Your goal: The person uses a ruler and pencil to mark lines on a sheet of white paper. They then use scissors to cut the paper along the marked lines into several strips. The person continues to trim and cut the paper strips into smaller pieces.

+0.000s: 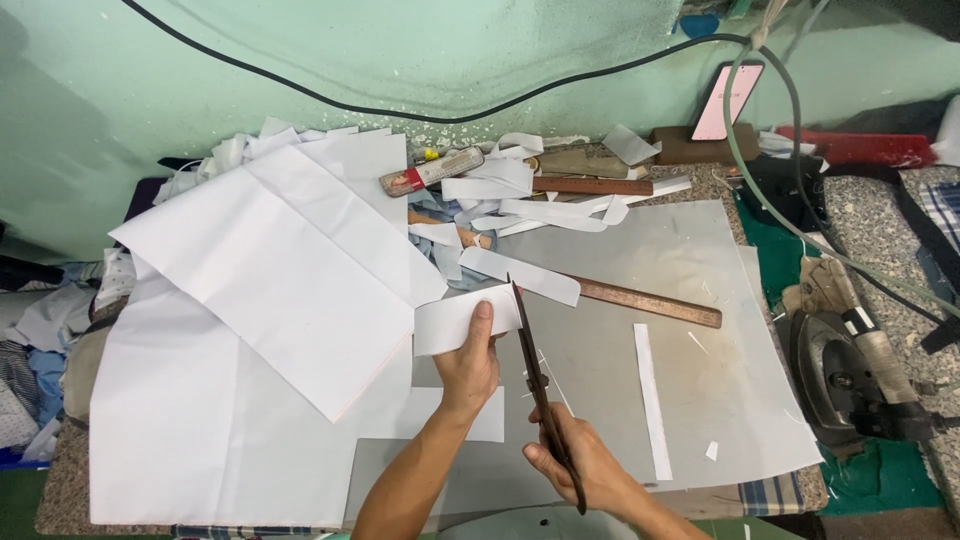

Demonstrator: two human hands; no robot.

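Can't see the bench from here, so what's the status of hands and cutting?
Left hand holds white strip. Right hand grips scissors, blades at strip's edge. Wooden ruler lies just beyond.

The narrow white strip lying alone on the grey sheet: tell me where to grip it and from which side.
Probably pinch the narrow white strip at its near end, coming from the right. It lies flat and alone on the grey sheet, and the right hand with the scissors sits to its left.

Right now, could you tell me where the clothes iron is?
In the head view, the clothes iron sits at the far right, on the green mat just beyond the grey board's right edge.
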